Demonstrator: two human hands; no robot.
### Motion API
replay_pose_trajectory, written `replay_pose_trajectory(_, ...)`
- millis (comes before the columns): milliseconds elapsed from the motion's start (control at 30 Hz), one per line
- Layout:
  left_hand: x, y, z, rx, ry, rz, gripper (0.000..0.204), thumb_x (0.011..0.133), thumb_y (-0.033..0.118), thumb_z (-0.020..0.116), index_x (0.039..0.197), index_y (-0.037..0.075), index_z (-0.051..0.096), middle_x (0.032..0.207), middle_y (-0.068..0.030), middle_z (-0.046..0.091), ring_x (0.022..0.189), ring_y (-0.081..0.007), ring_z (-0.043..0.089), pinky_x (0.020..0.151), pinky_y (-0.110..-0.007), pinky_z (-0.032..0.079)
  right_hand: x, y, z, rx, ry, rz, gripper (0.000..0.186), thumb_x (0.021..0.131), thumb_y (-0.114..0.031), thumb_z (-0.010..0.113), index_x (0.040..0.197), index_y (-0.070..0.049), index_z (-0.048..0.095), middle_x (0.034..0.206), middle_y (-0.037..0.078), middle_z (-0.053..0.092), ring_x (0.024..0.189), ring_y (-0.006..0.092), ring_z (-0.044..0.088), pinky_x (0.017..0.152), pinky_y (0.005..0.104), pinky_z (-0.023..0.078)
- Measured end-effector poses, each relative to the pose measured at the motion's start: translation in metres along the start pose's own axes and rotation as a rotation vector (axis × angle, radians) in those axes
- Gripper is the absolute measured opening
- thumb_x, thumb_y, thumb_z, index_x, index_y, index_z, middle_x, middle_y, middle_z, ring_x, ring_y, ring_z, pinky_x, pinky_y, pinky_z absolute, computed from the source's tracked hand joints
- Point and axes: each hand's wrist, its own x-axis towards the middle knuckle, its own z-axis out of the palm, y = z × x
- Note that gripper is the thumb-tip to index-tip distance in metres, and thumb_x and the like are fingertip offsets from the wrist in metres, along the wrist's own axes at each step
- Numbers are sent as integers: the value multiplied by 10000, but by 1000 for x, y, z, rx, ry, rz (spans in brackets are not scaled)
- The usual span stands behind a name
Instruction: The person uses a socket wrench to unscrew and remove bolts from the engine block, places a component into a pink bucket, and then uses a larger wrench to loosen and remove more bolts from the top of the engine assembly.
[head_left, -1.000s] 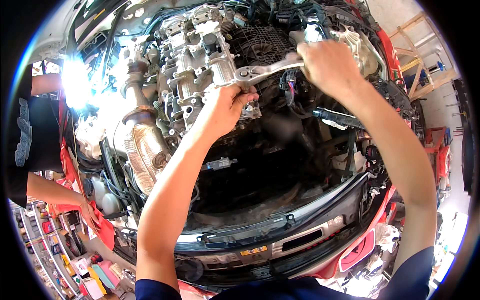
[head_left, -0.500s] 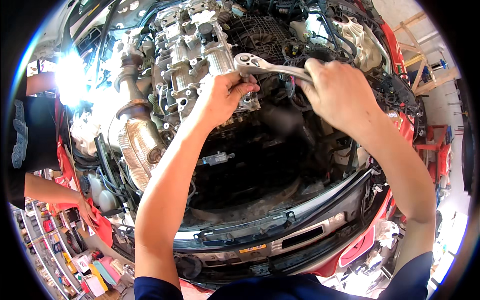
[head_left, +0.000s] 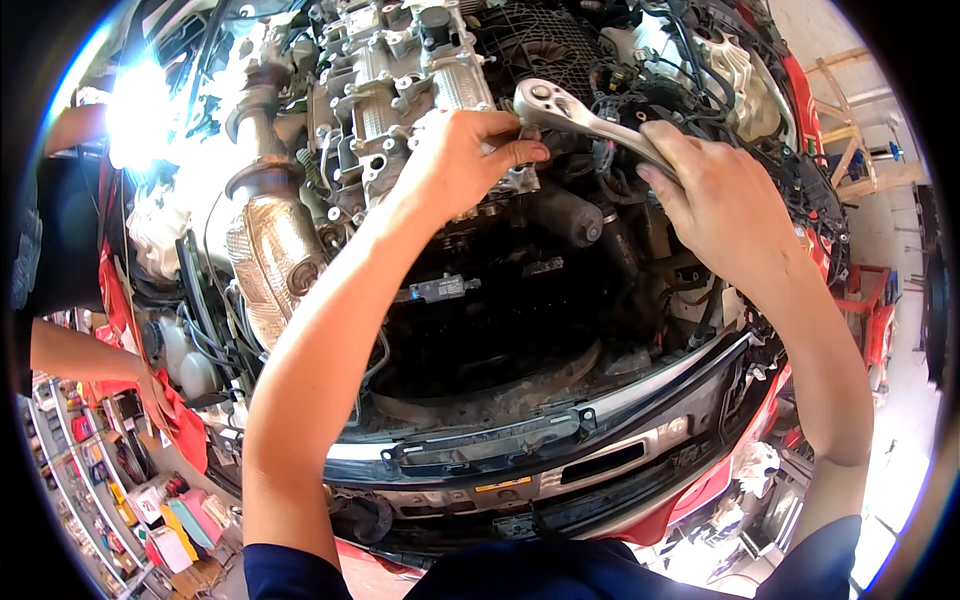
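A silver ratchet wrench (head_left: 590,120) is held above the front end of the exposed engine (head_left: 375,65), its round head pointing up and left. My right hand (head_left: 725,205) is closed around the handle. My left hand (head_left: 455,165) is closed just below the head, thumb and fingers pinched at the drive end; they hide most of what sits under it. Whether the drive end is seated on a fastener cannot be made out. A dark cylinder (head_left: 570,218) shows beneath my hands, in the opening ahead of the engine.
A heat-shielded exhaust part (head_left: 270,265) stands left of the engine. A small grey connector (head_left: 440,289) hangs in the dark bay. The car's front crossmember (head_left: 500,455) runs across nearby. At the left, another person's hand (head_left: 155,395) rests by red cloth, near a bright lamp (head_left: 145,125).
The wrench's head has shifted right and slightly up in view, and its handle tilts more steeply down to the right. Both my hands have moved right with it. The view has shifted a little.
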Motion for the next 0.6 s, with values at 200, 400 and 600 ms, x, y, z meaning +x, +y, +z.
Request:
replay_pose_trajectory(200, 9, -6, -18, 131, -225, 141, 242, 866, 215, 699, 1056, 67, 721, 919, -109, 730, 819, -176, 672, 793, -326, 504, -29, -34, 19, 225, 21, 164, 414, 922, -195, 597, 1273, -10, 478, 784, 238, 637, 655, 416, 626, 573, 479, 475)
replay_pose_trajectory(400, 13, -24, -30, -60, -217, 145, 297, 906, 286, 654, 1137, 103, 695, 1000, -62, 729, 911, -162, 682, 834, -326, 518, -1, -21, 9, -8, 45, 152, 404, 915, -233, 623, 1262, -46, 536, 816, 216, 650, 731, 406, 633, 628, 453, 480)
replay_pose_trajectory(600, 33, 13, -51, -483, -163, 39, 564, 973, 549, 424, 1061, 71, 710, 1003, -53, 725, 1098, -238, 620, 956, -364, 454, -12, -17, 8, -56, -2, 217, 396, 886, -86, 636, 1260, -31, 517, 877, 242, 658, 777, 414, 652, 648, 433, 495)
